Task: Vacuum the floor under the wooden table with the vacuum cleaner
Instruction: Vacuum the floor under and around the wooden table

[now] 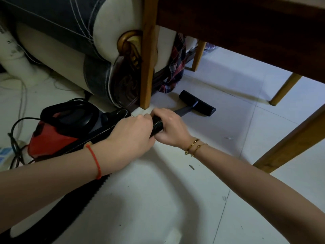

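The red and black vacuum cleaner (52,136) sits on the white tiled floor at the left. Its ribbed black hose (157,125) runs forward to a grey tube and a flat black floor nozzle (197,105), which rests on the tiles under the wooden table (246,32). My left hand (131,136) is wrapped around the hose near the cleaner's body. My right hand (171,127) grips the hose end just ahead of it, where the tube starts. The two hands nearly touch.
A table leg (148,55) stands close to my hands; other legs (284,91) are at the right. An upholstered sofa arm (98,50) with plaid cloth (175,67) sits behind. Cables and a power strip (10,152) lie at the left. Small debris (191,167) dots the tiles.
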Action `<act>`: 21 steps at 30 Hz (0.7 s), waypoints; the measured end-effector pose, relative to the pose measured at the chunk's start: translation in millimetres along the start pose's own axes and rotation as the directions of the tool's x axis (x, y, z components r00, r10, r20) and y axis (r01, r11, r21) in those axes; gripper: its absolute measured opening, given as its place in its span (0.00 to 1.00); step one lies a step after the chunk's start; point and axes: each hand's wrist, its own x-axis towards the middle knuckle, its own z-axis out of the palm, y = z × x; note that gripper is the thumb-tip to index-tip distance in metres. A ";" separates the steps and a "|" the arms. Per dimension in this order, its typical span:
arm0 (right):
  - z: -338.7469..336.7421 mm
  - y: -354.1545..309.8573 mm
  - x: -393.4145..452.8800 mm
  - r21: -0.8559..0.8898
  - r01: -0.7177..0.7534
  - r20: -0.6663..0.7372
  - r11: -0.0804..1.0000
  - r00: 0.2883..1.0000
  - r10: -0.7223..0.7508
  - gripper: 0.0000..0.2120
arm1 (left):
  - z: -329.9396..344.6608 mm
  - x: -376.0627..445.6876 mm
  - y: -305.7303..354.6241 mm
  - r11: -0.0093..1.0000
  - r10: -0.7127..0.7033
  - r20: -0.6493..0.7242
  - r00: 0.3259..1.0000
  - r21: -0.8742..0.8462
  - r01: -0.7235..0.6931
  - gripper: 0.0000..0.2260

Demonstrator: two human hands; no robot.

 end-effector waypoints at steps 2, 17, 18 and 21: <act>1.3 -6.4 0.8 0.007 0.012 -0.026 1.000 1.000 -0.012 0.10 | -5.2 -6.7 -2.8 1.000 0.004 -0.013 1.000 0.016 -0.004 0.11; 4.4 19.8 3.3 0.027 -0.056 -0.044 0.998 0.997 0.057 0.11 | -0.3 16.5 7.8 1.000 -0.024 0.029 0.999 0.003 0.024 0.12; 3.8 28.2 3.6 0.021 -0.069 -0.029 0.997 0.997 0.069 0.11 | 3.8 24.7 10.9 1.000 -0.024 0.033 0.999 0.001 0.024 0.12; 3.1 51.1 6.0 -0.003 -0.113 0.026 0.994 0.993 0.113 0.10 | 16.0 46.0 19.1 0.999 -0.037 0.044 0.998 -0.029 0.038 0.12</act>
